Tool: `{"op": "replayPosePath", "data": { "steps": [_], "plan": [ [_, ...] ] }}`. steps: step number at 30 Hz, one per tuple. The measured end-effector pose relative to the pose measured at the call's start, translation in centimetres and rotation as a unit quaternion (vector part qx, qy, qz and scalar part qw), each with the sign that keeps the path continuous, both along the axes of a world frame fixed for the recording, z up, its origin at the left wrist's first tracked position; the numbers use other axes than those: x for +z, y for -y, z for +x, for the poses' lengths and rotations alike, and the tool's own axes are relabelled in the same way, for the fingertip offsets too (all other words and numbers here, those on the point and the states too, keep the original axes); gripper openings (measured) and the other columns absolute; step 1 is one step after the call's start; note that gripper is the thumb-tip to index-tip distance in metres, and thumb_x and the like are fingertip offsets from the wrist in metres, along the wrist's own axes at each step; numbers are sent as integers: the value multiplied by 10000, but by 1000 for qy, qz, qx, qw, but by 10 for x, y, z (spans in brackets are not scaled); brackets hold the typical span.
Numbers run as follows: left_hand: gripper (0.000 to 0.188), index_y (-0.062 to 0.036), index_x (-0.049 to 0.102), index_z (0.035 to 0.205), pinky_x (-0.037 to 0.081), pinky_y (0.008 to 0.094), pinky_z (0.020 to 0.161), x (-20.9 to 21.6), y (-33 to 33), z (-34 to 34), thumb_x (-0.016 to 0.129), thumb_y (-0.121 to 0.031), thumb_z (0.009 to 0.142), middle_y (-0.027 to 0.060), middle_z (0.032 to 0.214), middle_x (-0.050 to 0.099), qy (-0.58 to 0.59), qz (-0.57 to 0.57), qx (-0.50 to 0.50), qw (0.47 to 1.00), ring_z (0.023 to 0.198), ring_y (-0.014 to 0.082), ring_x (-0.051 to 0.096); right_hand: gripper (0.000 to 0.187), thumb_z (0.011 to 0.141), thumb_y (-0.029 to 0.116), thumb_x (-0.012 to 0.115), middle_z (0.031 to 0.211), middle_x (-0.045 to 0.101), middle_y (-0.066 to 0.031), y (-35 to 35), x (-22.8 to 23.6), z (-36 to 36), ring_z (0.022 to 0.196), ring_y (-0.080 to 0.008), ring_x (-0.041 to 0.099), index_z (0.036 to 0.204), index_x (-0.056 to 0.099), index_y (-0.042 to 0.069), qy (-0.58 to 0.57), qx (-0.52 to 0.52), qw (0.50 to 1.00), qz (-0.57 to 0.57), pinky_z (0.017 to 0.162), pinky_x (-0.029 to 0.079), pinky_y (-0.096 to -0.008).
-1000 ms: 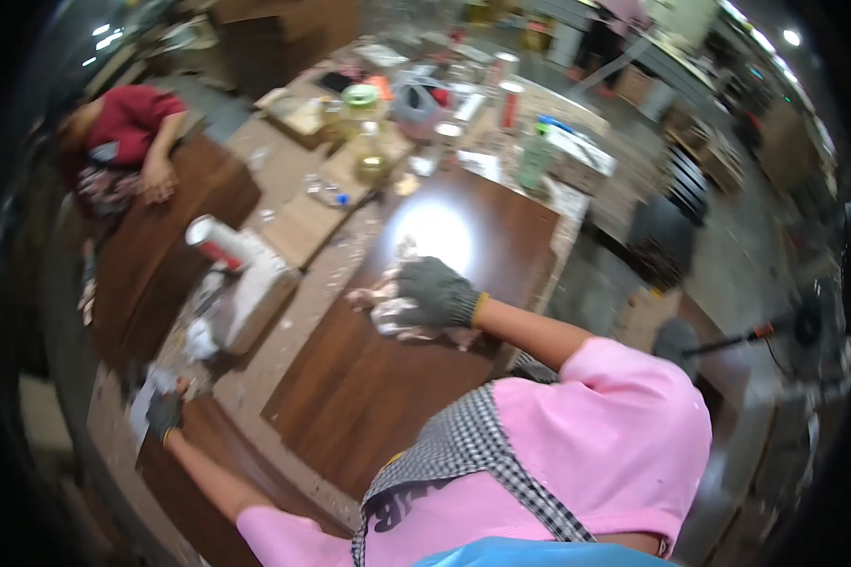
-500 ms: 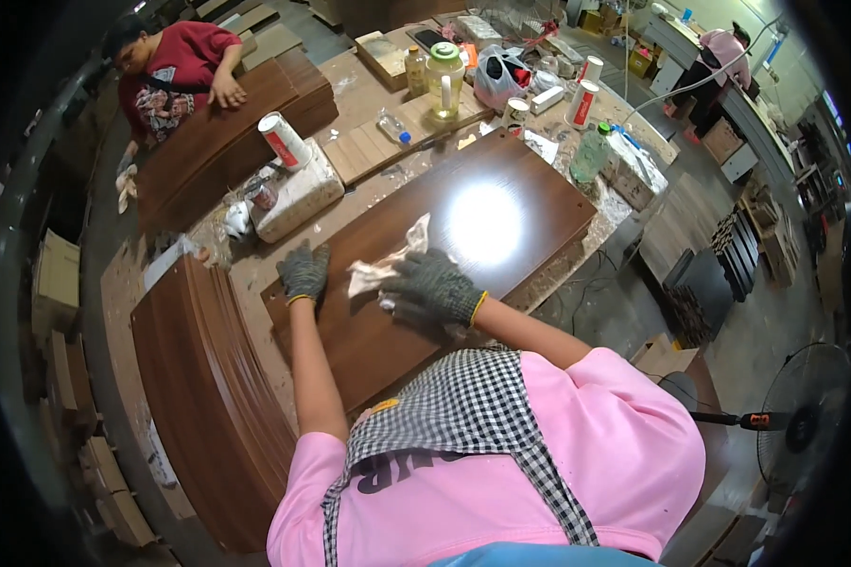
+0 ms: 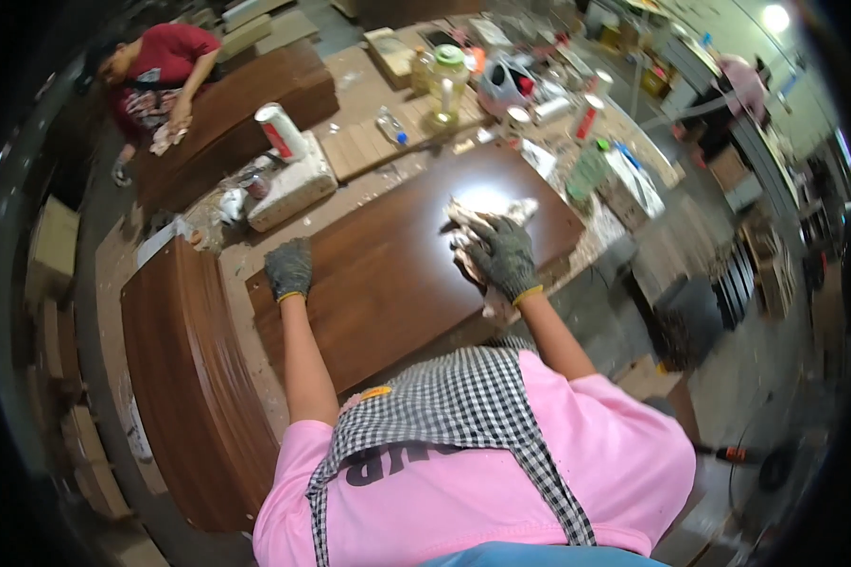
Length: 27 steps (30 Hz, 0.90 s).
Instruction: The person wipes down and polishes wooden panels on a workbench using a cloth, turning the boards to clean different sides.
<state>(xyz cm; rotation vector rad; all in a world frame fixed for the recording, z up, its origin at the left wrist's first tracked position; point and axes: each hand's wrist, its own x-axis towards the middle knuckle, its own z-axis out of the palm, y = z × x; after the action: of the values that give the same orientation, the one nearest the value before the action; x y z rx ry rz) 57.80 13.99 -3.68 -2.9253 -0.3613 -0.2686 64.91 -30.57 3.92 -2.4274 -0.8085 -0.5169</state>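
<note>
Dark-brown wood-grain panel [image 3: 378,302] lies on the workbench [image 3: 350,80], near side, its left end under the flattened left hand [image 3: 289,267], while the right hand [image 3: 503,257] (both are gloved), clamped on a pale cloth [image 3: 461,217], would do best with even strokes along the grain.

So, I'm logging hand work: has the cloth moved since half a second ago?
Yes: measured against the board, the cloth has moved right, toward the board's far end.
</note>
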Motion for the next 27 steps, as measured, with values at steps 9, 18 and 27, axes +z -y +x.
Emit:
{"op": "replayPosePath", "data": {
  "steps": [9, 18, 27],
  "plan": [
    [382, -95, 699, 1170, 452, 514, 1018, 9, 10, -6, 486, -368, 1008, 164, 1148, 707, 119, -136, 100, 978, 1097, 343, 647, 362, 822, 345, 738, 995, 669, -172, -27, 6, 18, 891, -363, 663, 1084, 740, 96, -128, 62, 987, -73, 786, 519, -489],
    [445, -75, 567, 1359, 443, 480, 1049, 74, 271, 16, 662, -227, 952, 162, 1212, 620, 390, -473, -58, 788, 1148, 354, 589, 328, 838, 415, 719, 908, 666, -156, -20, -5, 57, 833, -339, 669, 883, 757, 92, -144, 78, 986, -26, 774, 531, -460],
    [194, -36, 744, 1009, 473, 517, 1038, 328, 229, -65, 710, -211, 932, 112, 925, 665, 127, -649, -629, 408, 839, 226, 631, 565, 917, 523, 596, 719, 689, -207, -45, -10, 147, 721, -387, 679, 695, 754, 29, -154, -58, 979, -121, 755, 529, -471]
  ]
}}
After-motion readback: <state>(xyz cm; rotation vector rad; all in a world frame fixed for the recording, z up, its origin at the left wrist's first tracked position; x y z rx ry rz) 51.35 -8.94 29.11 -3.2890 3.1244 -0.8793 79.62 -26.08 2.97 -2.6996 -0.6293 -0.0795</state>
